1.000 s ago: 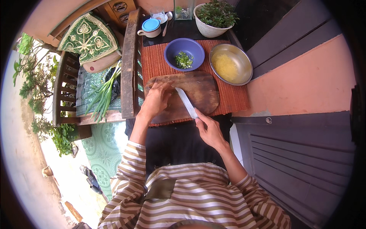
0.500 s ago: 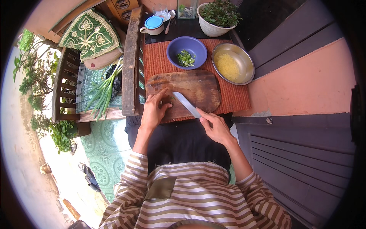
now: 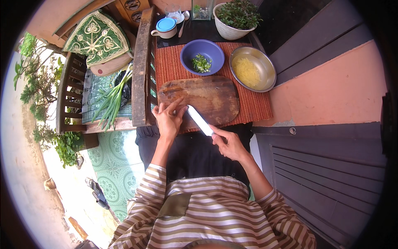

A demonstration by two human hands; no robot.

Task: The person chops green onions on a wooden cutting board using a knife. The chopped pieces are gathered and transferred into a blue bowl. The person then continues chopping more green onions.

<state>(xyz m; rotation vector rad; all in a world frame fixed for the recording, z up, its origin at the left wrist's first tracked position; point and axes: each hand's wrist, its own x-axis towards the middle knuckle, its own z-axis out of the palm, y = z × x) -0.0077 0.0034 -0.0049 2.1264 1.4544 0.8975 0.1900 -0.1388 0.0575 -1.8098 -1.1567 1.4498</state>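
Clock centred on the board; 12 lies away from the person.

- Board (image 3: 211, 95): wooden, worn, rounded corners; flat on a red mat (image 3: 259, 108).
- Knife (image 3: 199, 120): pale blade slanting over the board's near edge, tip toward between 10 and 11.
- Right hand (image 3: 229, 145): at 5, closed round the knife handle, forefinger laid forward toward the blade.
- Left hand (image 3: 168, 121): at 8, over the board edge; fingers spread, thumb apart from forefinger, just beside the knife tip. Contact with the tip: cannot tell.
- Blue bowl (image 3: 217, 50): at 12, holding chopped greens (image 3: 201, 64).
- Steel bowl (image 3: 268, 70): at 2, holding yellow shreds (image 3: 247, 72).
- Scallions (image 3: 111, 99): at 9, bunched on the bench (image 3: 141, 83).
- Mug (image 3: 166, 31): at 11, blue lid on.
- Spoon (image 3: 182, 29): beside the mug, at its 3.
- Potted plant (image 3: 230, 30): at 1, white pot.
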